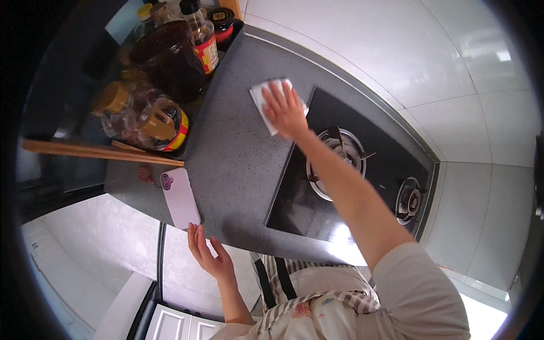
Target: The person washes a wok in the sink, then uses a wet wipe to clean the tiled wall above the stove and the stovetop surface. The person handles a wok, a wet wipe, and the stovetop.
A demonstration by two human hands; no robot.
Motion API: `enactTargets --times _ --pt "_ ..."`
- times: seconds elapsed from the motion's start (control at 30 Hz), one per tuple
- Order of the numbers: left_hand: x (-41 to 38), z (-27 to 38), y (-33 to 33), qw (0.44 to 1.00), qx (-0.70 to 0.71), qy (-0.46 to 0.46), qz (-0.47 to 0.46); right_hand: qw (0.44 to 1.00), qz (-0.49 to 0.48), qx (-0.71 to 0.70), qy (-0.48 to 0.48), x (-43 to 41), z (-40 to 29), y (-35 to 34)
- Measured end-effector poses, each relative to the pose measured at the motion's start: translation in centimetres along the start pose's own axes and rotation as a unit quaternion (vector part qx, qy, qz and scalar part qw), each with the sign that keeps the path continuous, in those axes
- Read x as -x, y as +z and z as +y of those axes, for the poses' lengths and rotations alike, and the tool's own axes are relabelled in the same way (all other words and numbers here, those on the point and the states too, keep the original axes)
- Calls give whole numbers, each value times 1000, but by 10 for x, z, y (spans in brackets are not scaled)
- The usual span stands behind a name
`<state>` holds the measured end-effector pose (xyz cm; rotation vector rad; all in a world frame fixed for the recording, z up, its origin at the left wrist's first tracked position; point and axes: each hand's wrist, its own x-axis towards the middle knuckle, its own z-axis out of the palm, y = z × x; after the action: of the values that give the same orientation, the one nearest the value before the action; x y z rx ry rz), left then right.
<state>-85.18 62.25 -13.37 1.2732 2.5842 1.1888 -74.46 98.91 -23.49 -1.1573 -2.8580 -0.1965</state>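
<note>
My right hand lies flat, fingers slightly spread, on a folded white cloth, pressing it on the dark grey countertop beside the upper left corner of the black gas hob. Its forearm reaches over the larger burner. My left hand is off the counter's front edge, its fingers apart and holding nothing. Its fingertips are by the lower end of a pale pink phone, which lies at the counter's edge; whether they touch it cannot be told.
On the left a dark tray holds a sauce bottle, a large dark jar and jars with tan lids. A wooden strip lies near the phone. A smaller burner sits at the right; a tiled wall stands behind.
</note>
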Motion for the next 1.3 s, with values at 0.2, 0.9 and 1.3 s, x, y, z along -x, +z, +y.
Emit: enactTargets --times 0.2,0.9,1.3 --pt "7 9 29 998 39 -5 -50 990 67 -5 -128 -102 100 43" --pt "-45 97 146 957 -149 68 -241 939 -141 -264 -169 166 363 -21" --pt "-83 109 145 890 -279 100 -346 941 -248 -13 -230 233 421 -63"
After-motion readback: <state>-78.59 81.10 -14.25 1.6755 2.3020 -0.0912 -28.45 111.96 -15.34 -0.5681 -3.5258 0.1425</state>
